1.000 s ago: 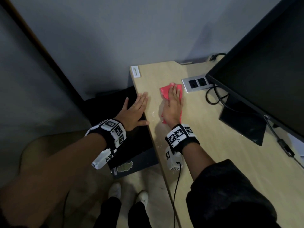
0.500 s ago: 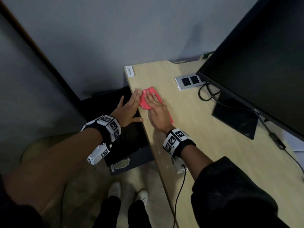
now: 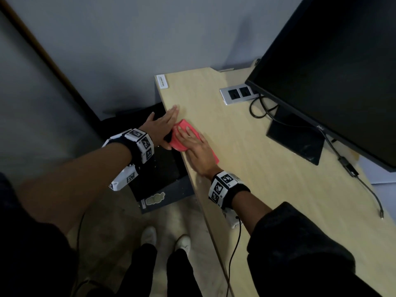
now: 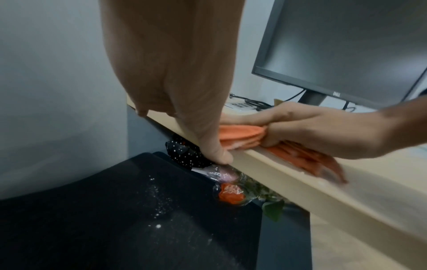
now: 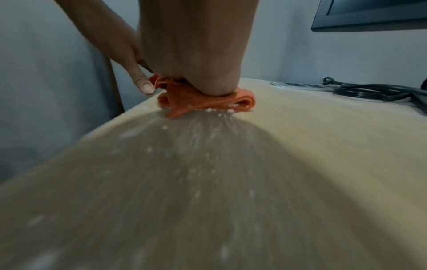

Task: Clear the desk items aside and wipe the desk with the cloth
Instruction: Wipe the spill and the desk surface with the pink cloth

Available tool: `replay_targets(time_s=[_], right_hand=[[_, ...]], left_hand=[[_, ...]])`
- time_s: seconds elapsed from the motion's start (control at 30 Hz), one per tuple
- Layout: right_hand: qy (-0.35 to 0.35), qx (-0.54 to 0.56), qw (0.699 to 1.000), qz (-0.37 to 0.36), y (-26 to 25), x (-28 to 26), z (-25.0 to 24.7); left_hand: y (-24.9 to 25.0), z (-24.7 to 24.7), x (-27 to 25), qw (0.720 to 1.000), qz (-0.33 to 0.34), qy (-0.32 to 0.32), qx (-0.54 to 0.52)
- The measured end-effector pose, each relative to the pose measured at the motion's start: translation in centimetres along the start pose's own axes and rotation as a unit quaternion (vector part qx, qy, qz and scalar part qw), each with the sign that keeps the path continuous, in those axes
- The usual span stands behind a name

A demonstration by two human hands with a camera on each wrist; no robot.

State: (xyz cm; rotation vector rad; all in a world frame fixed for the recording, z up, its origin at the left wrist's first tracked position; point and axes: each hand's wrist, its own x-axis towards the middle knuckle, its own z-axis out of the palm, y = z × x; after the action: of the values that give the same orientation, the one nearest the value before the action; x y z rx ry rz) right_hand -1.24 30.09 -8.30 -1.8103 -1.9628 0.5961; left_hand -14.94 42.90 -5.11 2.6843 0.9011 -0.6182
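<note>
A red cloth (image 3: 182, 145) lies bunched at the left edge of the wooden desk (image 3: 246, 172). My right hand (image 3: 194, 142) presses flat on the cloth with straight fingers. My left hand (image 3: 164, 123) is held open just off the desk edge, its fingers straight and its side against the cloth. From the left wrist, the folded cloth (image 4: 240, 136) sticks out over the edge between the left hand (image 4: 175, 76) and the right hand (image 4: 312, 127). White crumbs (image 5: 196, 144) streak the desk behind the cloth (image 5: 203, 103).
A black monitor (image 3: 334, 78) on its stand fills the right of the desk. By it are a silver socket plate (image 3: 237, 94) and cables (image 3: 260, 110). A black bin (image 4: 138, 210) with wrapped rubbish and crumbs stands under the desk edge. My feet are on the floor.
My right hand has slid the cloth from near the socket plate leftward to the desk edge, bunching it. My left hand stayed at the edge and now touches the cloth.
</note>
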Motion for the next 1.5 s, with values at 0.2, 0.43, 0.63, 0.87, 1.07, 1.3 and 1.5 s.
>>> replay_targets(time_s=[0.2, 0.43, 0.63, 0.87, 1.07, 1.3, 1.5], right_hand=[[-0.031, 0.016, 0.999, -0.033, 0.1, -4.1, 0.3], [-0.043, 0.043, 0.997, -0.038, -0.1, -9.9, 0.2], [-0.053, 0.067, 0.996, -0.008, -0.6, -15.4, 0.5], [-0.065, 0.106, 0.991, 0.050, -2.0, -20.8, 0.6], [-0.051, 0.289, 0.946, 0.139, -4.0, -24.5, -0.3], [0.094, 0.680, 0.653, 0.319, -4.1, -26.1, -5.0], [0.308, 0.673, 0.572, 0.352, -0.6, -27.9, -5.5]], left_hand=[[-0.3, -0.5, 0.2, 0.999, 0.005, -0.044, 0.024], [0.1, -0.5, 0.3, 0.999, 0.004, -0.042, 0.026], [1.1, -0.5, -1.2, 0.999, 0.003, -0.045, 0.029], [4.5, 0.2, -3.2, 0.995, 0.057, -0.080, 0.006], [8.6, 1.7, -5.3, 0.988, 0.115, -0.103, -0.004], [11.6, 2.0, -6.0, 0.982, 0.146, -0.124, 0.007], [12.9, 2.3, -5.5, 0.981, 0.142, -0.122, 0.049]])
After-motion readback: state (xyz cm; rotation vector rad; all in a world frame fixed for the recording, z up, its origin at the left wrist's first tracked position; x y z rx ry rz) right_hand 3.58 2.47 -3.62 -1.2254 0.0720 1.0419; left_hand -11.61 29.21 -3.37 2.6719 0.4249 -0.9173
